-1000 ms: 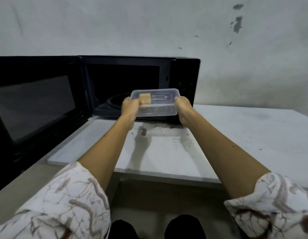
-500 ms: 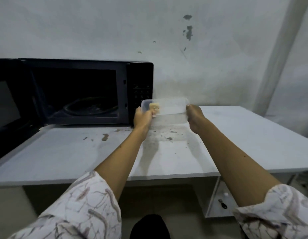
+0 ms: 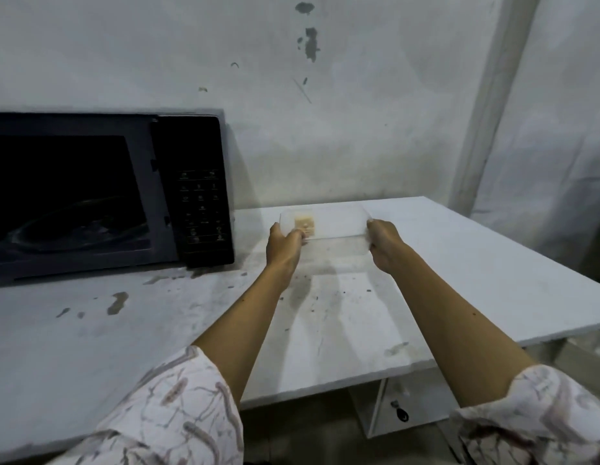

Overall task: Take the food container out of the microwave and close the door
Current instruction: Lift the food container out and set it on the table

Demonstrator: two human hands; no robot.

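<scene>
A clear plastic food container [image 3: 329,226] with a small tan piece of food in its left end hangs low over the white table, to the right of the microwave. My left hand [image 3: 283,245] grips its left end and my right hand [image 3: 386,245] grips its right end. The black microwave [image 3: 191,193] stands at the left on the table. Its dark cavity [image 3: 63,203] shows with the glass turntable inside. The door is out of the frame at the left.
The white table [image 3: 459,263] is stained and chipped near the microwave. Its right and front edges fall off to the floor. A white cabinet with a key [image 3: 401,414] sits under the table at the right. A wall stands right behind.
Both hands have carried the container out of the microwave's front and to the right, and lower, over the table. My view has swung right, so the open door has left the frame.
</scene>
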